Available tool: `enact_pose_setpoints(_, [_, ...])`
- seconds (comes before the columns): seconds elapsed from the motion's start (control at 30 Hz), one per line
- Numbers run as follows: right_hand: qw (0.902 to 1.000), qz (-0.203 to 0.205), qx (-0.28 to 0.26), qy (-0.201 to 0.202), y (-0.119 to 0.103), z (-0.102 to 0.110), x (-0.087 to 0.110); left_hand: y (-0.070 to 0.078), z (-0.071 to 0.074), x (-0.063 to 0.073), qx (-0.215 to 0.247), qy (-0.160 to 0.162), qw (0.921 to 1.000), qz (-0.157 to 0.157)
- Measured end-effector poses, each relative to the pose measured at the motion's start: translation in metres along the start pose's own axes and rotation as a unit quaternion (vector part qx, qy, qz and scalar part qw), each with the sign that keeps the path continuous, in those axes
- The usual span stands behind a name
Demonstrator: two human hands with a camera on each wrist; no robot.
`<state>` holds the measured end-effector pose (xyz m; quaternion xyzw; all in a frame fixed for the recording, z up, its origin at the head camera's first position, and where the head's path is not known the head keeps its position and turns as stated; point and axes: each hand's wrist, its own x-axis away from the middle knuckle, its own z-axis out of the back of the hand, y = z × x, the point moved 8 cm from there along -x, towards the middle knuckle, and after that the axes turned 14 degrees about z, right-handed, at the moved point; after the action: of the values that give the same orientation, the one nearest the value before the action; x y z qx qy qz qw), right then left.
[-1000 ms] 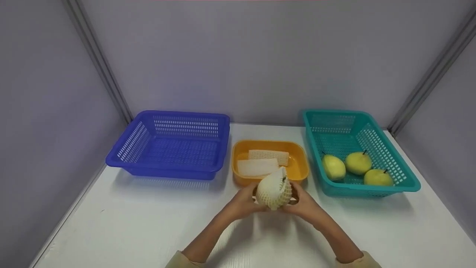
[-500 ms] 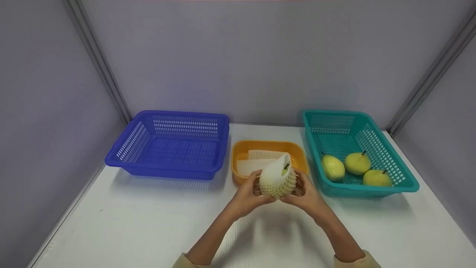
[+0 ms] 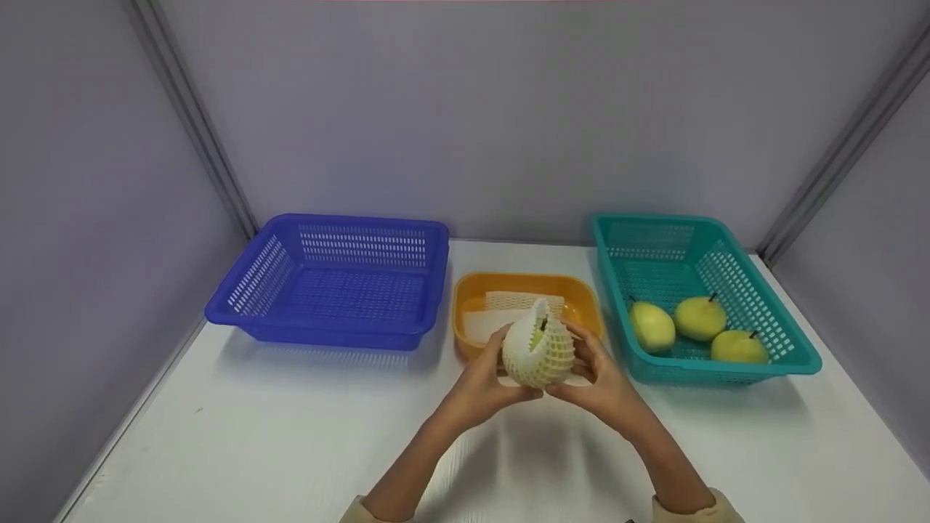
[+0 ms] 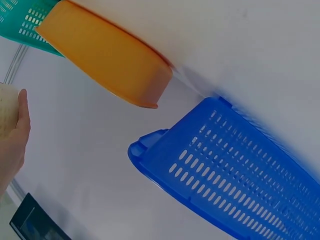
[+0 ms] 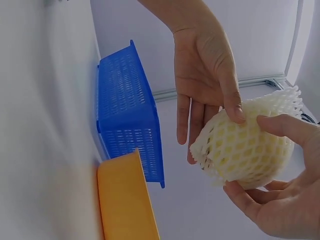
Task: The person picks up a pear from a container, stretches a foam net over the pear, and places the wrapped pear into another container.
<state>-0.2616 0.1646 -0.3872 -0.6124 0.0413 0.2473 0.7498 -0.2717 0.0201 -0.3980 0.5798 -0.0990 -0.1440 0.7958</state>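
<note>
A yellow-green pear (image 3: 539, 339) in a white foam net sleeve (image 5: 250, 145) is held above the table, in front of the orange tub. The sleeve gapes at the top in the head view, where the dark stem shows. My left hand (image 3: 479, 385) holds the pear from the left, its thumb on the netting and longer fingers reaching behind, as the right wrist view shows. From the other side my right hand (image 3: 603, 385) grips it between thumb and fingers. Only part of the left hand (image 4: 15, 140) and some netting show at the left wrist view's edge.
The orange tub (image 3: 465, 341) holds two flat white foam nets (image 3: 494, 326). A blue perforated basket (image 3: 327, 335) stands left, and a teal basket (image 3: 792, 356) with three pears (image 3: 699, 318) stands right. Grey-white panels (image 3: 508, 123) enclose the table's back and sides.
Both hands have raised the sleeved pear a little and turned it. Its stem and the sleeve's opening now show more fully from above. The baskets and tub have stayed put.
</note>
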Motion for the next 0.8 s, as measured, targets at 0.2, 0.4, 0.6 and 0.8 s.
enact_pose_setpoints(0.2, [0.9999,0.011,0.003,-0.011,-0.0038,-0.0004,0.0001,0.0032,-0.0003,0.0036,-0.001,-0.001,1.0,0.002])
enact_pose_setpoints(0.4, [0.9998,0.017,0.008,-0.009,-0.0064,0.0017,0.0009,0.0067,-0.0003,0.0041,0.001,-0.006,1.0,0.001])
enact_pose_setpoints(0.6, [0.9999,0.014,-0.004,-0.009,-0.0082,0.0014,0.0011,0.0054,0.0006,0.0047,0.003,-0.007,0.9999,0.01])
enact_pose_setpoints(0.8, [0.9999,0.002,-0.007,-0.014,-0.007,-0.0008,0.0036,0.002,0.0005,0.0069,0.009,-0.013,0.9998,0.014])
